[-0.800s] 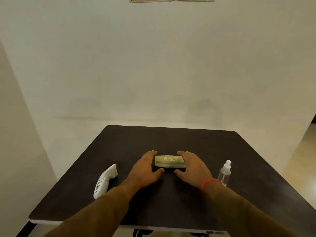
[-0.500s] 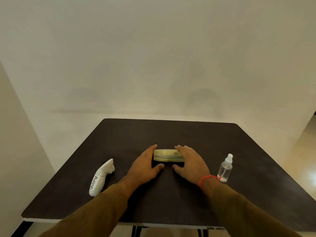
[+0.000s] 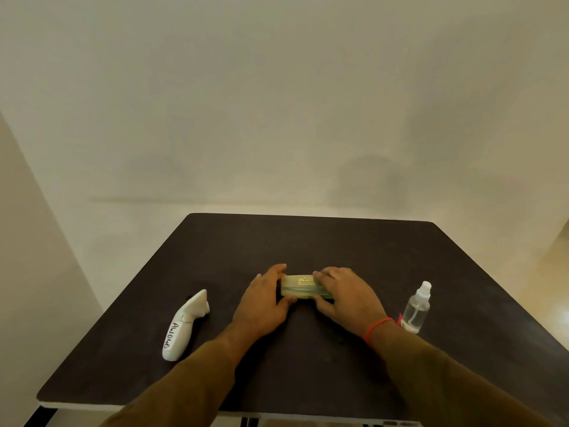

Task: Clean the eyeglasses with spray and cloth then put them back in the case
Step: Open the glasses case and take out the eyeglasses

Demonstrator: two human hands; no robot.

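A closed gold-coloured eyeglass case [image 3: 300, 287] with printed lettering lies in the middle of the dark table [image 3: 308, 241]. My left hand [image 3: 264, 303] grips its left end, thumb on the near side and fingers on the far side. My right hand [image 3: 348, 297] grips the right end the same way and covers part of the lid; a red band circles that wrist. A small clear spray bottle [image 3: 417, 308] with a white cap stands upright to the right of my right hand. The eyeglasses and the cloth are not visible.
A white handheld controller [image 3: 184, 326] with handwritten letters lies on the table to the left of my left hand. A pale wall stands behind the table. The table's near edge [image 3: 123, 406] runs under my forearms.
Both hands have closed in on the ends of the case, fingers now wrapping it. The view has tilted slightly; the case stays on the table.
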